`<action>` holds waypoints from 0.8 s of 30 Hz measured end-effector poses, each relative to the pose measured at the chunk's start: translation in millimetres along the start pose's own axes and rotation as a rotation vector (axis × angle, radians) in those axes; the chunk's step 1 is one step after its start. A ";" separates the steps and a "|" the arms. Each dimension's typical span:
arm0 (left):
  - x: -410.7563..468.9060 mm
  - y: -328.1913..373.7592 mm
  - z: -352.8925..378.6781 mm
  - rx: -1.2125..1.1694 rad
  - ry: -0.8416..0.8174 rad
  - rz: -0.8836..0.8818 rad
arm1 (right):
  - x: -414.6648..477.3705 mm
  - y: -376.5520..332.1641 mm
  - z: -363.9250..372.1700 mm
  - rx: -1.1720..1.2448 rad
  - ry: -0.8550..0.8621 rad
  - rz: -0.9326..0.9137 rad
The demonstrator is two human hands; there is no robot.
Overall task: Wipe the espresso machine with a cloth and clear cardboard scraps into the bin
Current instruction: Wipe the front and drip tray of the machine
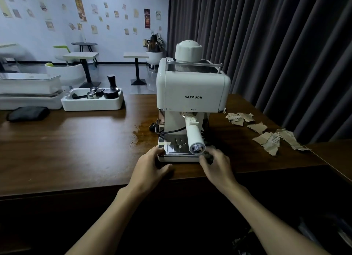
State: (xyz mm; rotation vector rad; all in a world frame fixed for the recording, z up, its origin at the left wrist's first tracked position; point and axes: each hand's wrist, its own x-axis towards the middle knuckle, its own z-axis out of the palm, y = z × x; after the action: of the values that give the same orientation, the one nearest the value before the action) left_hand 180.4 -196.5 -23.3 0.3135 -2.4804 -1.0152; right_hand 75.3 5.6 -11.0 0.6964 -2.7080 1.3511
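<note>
- Head view: a cream-white boxy espresso machine [190,90] stands on the dark brown wooden tabletop [76,140], straight ahead of both hands.
- The left hand [152,165] grips the machine's base at its front left corner. Its fingers [159,150] are bent against the side and the thumb lies stretched along the front edge.
- The right hand [217,165] is at the front right corner, its fingers [214,152] curled round a small dark wad of cloth [207,156], which is blurred.
- The white cylindrical portafilter handle [194,138] juts out over the steel drip tray [175,147], between the two sets of fingers.
- Torn brown cardboard scraps [270,140] lie on the tabletop, well to the right of the right fingers.
- A folded black cloth [28,113] lies far to the left of the left fingers.
</note>
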 end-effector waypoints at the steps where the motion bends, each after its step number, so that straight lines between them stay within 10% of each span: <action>1: -1.9 -0.4 -0.2 0.009 0.009 0.014 | 2.9 -0.4 -0.7 0.009 -0.017 -0.004; 15: -15.9 35.0 20.3 0.316 0.250 0.015 | 13.2 13.3 -33.4 0.205 -0.157 -0.011; 24: -21.0 112.8 75.0 0.016 0.093 0.155 | 12.1 50.4 -78.9 -0.432 -0.237 -0.115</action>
State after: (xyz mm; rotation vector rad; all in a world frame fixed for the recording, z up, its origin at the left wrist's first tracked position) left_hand 158.3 -63.7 2.5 0.1663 -2.3883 -0.8978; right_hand 31.0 87.9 2.8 0.9928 -2.9332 0.6563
